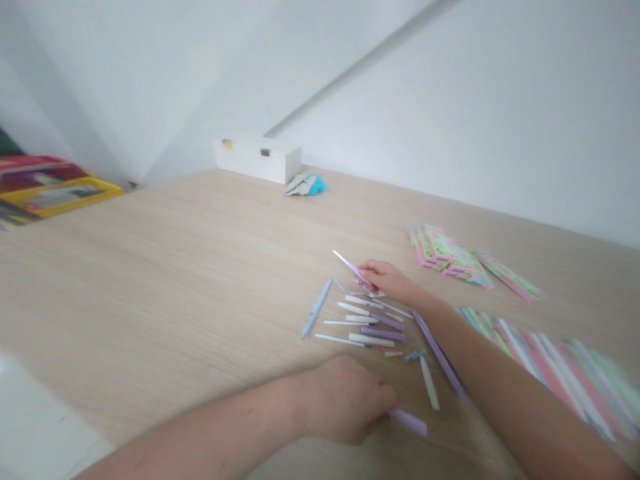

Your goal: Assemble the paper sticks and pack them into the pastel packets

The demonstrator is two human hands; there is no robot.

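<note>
"what's over on your left?"

"a yellow tray point(100, 191) past the table's point(175, 280) left edge. then a white box point(255, 160) at the back left corner, and a crumpled grey-and-blue wrapper point(306, 185) just beside it."

"and nearer the middle?"

"a light blue pen point(316, 310) lies aslant. next, toward the near edge, my left hand point(350, 400) — its fingers are clamped on a purple barrel point(410, 422) that pokes out to the right."

"what's beyond that hand?"

"loose pen parts point(383, 333), white and purple, lying roughly side by side. at their far end my right hand point(383, 277) pinches a slim white-and-purple piece point(344, 261), its white end pointing at the back edge."

"anything by your right arm?"

"a long purple piece point(437, 353) runs close along it, with a white barrel point(430, 383) to its left. past the arm, pink-and-green packs point(440, 250) sit in a pile toward the back edge, and a row of coloured sticks point(555, 367) — too blurred to tell more — fills the right side of the table."
</note>
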